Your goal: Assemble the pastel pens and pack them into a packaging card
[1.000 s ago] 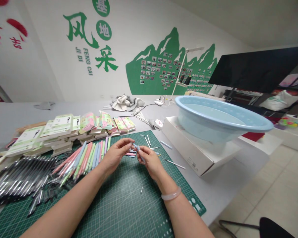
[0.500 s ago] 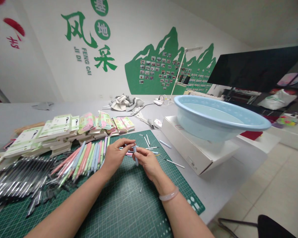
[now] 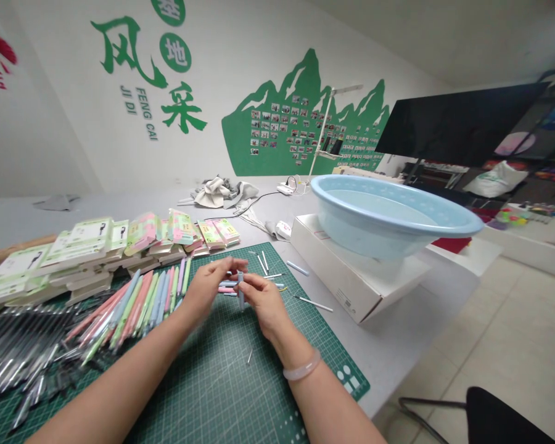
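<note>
Both hands meet over the green cutting mat (image 3: 213,382). My right hand (image 3: 261,302) pinches a pale blue pen barrel (image 3: 241,295), held nearly upright. My left hand (image 3: 210,283) has its fingers pinched at the top end of the same barrel. Just beyond the hands lie loose pen parts and white refills (image 3: 263,264). A row of pastel pen barrels (image 3: 143,302) lies to the left of my left hand. A small thin piece (image 3: 249,356) rests on the mat near my right wrist.
Stacks of packaged cards (image 3: 87,246) line the mat's far edge. Dark pen parts (image 3: 18,357) pile at the left. A light blue basin (image 3: 388,216) sits on a white box (image 3: 346,271) to the right. Crumpled cloth and cables (image 3: 226,191) lie farther back. A dark chair (image 3: 504,419) stands at lower right.
The pen barrel has turned from slanted to nearly upright between my hands. The view has shifted so everything sits further left in frame.
</note>
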`<state>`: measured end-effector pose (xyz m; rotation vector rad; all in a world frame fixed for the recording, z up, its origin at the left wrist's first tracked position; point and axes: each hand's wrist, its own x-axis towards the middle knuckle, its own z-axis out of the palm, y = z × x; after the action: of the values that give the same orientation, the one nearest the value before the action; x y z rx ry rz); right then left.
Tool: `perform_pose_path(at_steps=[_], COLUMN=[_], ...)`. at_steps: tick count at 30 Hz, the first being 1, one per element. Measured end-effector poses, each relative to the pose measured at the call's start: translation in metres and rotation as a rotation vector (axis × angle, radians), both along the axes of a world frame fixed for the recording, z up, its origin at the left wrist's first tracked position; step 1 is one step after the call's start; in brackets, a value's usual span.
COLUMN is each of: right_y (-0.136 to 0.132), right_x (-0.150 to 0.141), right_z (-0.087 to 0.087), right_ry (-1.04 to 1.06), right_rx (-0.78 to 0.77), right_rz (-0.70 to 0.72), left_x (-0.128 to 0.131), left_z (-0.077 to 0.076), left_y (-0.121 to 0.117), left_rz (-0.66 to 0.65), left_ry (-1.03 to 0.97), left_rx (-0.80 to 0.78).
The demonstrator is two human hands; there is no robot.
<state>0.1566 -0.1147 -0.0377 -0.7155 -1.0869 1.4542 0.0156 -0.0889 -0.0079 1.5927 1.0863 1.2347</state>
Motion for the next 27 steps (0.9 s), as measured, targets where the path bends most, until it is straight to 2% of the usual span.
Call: perform_pose_path(at_steps=[2, 4, 5, 8, 11, 15, 20, 23, 27], right_y=[0.001, 0.002, 0.003, 0.007, 0.011, 0.017, 0.026, 0.03, 0.029], right_x=[0.002, 0.006, 0.008, 0.014, 0.02, 0.027, 0.04, 0.045, 0.042], right_z=[0.002, 0.003, 0.004, 0.004, 0.004, 0.004, 0.0, -0.003, -0.005], right_ry=[-0.065, -0.131, -0.153, -0.154, -0.106, -0.123, -0.126, -0.101, -0.102], right_rx=[0.039, 0.077, 0.084, 0.051, 0.039, 0.095, 0.074, 0.042, 0.051], right_rz=[-0.035, -0.063, -0.068, -0.105, -0.199, -0.321, -0.448, -0.471, -0.413], left_x=[0.006, 0.017, 0.024, 0.05, 0.071, 0.082, 0.079, 0.07, 0.046], left_z=[-0.001, -0.002, -0.004, -0.013, -0.024, -0.031, -0.026, -0.014, 0.02], left_y=[0.031, 0.067, 0.083, 0.12, 0.138, 0.149, 0.147, 0.133, 0.1], left_rz=[-0.037, -0.001, 0.009, 0.066, 0.102, 0.052, -0.009, 0.004, 0.021], left_ry=[0.076, 0.486, 0.584, 0.748, 0.858, 0.926, 0.848, 0.716, 0.436], left_rx=[-0.064, -0.077, -0.093, -0.116, -0.163, -0.266, -0.322, -0.296, -0.164])
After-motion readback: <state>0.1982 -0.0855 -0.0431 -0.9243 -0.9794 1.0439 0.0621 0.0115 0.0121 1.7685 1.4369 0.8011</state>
